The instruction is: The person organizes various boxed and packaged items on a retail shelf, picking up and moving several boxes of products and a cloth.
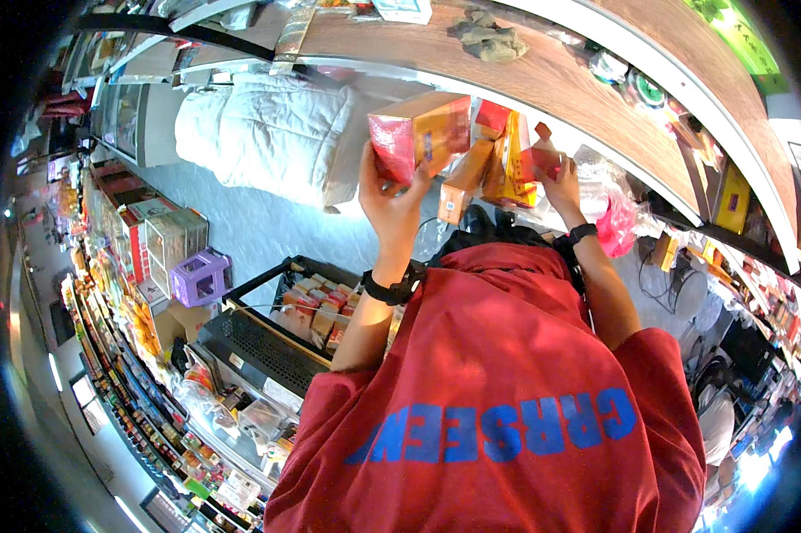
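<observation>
My left hand point(395, 208) grips a red and gold cardboard box point(440, 136) from its near end, thumb on the gold side. The box is tilted up in front of the wooden shelf. To its right, my right hand point(563, 185) pinches a small dark red packet or carton flap point(542, 164); which of the two I cannot tell. Between my hands are a long orange-brown box point(466, 178) and a yellow and red carton point(505, 166). Another red box point(492, 118) is partly hidden behind them. Dark bands circle both my wrists.
A wood-grain shelf point(400, 40) with a white edge runs above my hands, bearing a crumpled olive cloth point(494, 41). White quilted bedding point(260, 133) lies at left. Below it stand a purple plastic stool point(201, 276) and a black-framed bin point(317, 306) of small boxes. A pink plastic bag point(617, 223) hangs right.
</observation>
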### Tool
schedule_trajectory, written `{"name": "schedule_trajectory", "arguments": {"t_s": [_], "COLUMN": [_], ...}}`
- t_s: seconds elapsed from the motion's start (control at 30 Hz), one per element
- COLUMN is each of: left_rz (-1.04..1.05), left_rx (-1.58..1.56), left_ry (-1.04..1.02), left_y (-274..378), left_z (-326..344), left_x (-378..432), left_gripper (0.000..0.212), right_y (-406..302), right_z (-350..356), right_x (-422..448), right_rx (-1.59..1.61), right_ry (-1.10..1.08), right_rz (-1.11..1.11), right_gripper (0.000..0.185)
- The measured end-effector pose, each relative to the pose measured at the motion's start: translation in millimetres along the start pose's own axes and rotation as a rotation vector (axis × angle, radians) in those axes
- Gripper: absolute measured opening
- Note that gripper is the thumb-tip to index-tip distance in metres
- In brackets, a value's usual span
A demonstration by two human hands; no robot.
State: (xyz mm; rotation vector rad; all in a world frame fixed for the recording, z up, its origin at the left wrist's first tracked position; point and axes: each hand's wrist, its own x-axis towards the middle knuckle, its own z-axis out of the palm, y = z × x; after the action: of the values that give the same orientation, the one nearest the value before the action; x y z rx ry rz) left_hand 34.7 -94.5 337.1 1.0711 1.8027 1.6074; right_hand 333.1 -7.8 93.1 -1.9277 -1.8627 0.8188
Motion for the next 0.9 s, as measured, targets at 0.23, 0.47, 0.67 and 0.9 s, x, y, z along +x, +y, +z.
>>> {"name": "schedule_trajectory", "arguments": {"t_s": [0.23, 0.47, 0.67, 0.9], "left_rz": [-0.048, -0.090, -0.124, 0.030], "left_rx": [0.068, 0.193, 0.172, 0.408], "left_ry": [-0.279, -0.371, -0.459, -0.525], "left_y": [-12, -47, -75, -85], "left_z": [6, 41, 67, 91], "left_x": [-13, 9, 25, 24], "left_gripper": [0.079, 0.058, 0.036, 0.057], "right_y": [24, 39, 43, 42], "right_z": [-68, -98, -92, -98], "right_x": [-12, -53, -70, -80], "right_rx": [0.316, 0.312, 0.376, 0.411], "right_ry": [-0.120, -0.155, -0.115, -0.032], "right_rz": [0.263, 0.233, 0.237, 0.199], "right_gripper": [0.061, 0.053, 0.048, 0.044]}}
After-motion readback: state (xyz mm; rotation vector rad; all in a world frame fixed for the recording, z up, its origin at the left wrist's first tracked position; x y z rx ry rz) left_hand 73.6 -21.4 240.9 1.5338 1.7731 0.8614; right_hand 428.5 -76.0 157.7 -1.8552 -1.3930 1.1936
